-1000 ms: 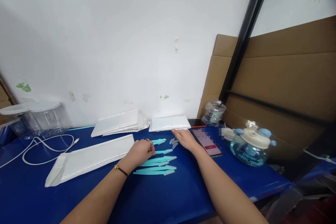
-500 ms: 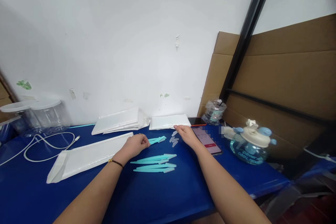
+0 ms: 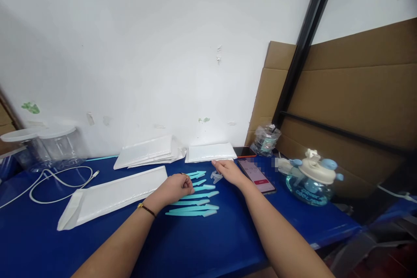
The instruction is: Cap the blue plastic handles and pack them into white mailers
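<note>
The left hand (image 3: 179, 189), fingers curled and tips drawn together, partly covers the slim turquoise plastic blade-shaped tools (image 3: 199, 196) spread on the blue worktop (image 3: 198, 243); whether it grips one, I cannot tell. The right hand (image 3: 230, 172), loosely bent, is just beside small translucent grey plastic pieces (image 3: 216, 177), its grasp unclear, near a flat white padded envelope (image 3: 210, 152).

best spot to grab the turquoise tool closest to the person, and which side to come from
Probably pinch the nearest turquoise tool mid-handle from the near side: it lies flat on the blue table with that long edge open, while another turquoise tool lies close along its far side. I'd avoid the wider, paler right end.
</note>
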A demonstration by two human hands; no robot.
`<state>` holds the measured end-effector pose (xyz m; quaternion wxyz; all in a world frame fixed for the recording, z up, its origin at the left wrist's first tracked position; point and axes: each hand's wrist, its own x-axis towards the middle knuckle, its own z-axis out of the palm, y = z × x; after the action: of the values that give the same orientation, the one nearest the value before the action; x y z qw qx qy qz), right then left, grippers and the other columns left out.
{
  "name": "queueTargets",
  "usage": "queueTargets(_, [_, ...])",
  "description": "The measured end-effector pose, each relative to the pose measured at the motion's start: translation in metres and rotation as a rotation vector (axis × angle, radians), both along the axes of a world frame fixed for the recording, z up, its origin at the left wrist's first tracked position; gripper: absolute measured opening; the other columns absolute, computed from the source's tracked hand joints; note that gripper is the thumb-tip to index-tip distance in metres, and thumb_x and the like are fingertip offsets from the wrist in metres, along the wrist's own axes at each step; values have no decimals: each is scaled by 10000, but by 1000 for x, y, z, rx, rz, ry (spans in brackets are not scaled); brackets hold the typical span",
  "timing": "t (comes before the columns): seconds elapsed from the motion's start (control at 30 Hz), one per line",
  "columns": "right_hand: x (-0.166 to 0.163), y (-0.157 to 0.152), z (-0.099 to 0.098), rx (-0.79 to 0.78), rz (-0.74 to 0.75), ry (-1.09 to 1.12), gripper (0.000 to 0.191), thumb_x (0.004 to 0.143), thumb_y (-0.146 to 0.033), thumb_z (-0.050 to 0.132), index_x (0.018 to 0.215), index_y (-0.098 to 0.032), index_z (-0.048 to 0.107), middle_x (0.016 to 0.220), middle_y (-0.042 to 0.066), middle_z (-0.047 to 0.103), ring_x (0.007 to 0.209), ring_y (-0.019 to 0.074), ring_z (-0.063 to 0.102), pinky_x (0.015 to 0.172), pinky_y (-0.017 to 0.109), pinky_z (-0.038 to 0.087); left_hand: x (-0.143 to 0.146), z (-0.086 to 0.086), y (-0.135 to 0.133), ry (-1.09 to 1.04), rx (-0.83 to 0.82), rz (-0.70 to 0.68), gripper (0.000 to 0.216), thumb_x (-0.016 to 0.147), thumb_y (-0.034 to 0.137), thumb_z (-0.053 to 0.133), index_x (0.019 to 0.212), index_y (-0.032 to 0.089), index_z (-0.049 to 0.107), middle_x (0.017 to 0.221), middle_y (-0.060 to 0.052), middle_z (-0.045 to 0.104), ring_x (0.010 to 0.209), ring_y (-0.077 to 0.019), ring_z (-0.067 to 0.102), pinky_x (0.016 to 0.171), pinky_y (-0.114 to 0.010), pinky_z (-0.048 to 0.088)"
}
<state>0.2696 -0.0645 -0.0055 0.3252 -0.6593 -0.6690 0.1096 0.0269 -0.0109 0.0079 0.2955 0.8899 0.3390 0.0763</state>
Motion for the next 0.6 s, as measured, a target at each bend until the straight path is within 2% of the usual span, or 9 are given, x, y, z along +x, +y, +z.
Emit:
queueTargets(0.13, [-18,-7,6,-12,207,147,521,863,-564,337,552,-164,458,541,-16,491,519,100,466,529,204,321,2,-1,6,-116,-91,70,357,726,502,511,785,164,606,676,-4,568,629,-140,507,553,-230,368])
queueTargets(0.23, [-25,-8,8,32,260,175,465,852,-527,402,550,-174,414,525,-35,438,502,91,413,502,203,295,0,2,8,-160,-150,59,383,714,518,525,804,154,603,694,-4,577,643,-139,506,581,-234,376])
queueTargets(0.37, [-14,-2,5,102,127,127,462,858,-515,386,540,-181,372,515,-42,353,499,92,356,492,214,253,-7,2,15,-123,-128,78,325,715,466,526,803,162,602,711,-5,597,661,-146,527,596,-236,379])
queueTargets(0.5, [4,2,-1,59,-8,-37,479,851,-528,379,522,-180,378,500,-37,377,500,100,359,500,219,235,-12,1,22,1,97,215,271,702,437,535,798,194,605,732,-13,607,682,-169,546,574,-247,356])
queueTargets(0.6, [7,2,-2,49,-41,-148,449,850,-513,398,550,-181,438,514,-27,460,520,108,407,534,216,256,-11,5,17,-12,241,190,312,684,471,571,867,220,606,821,-15,598,754,-180,556,617,-252,366])
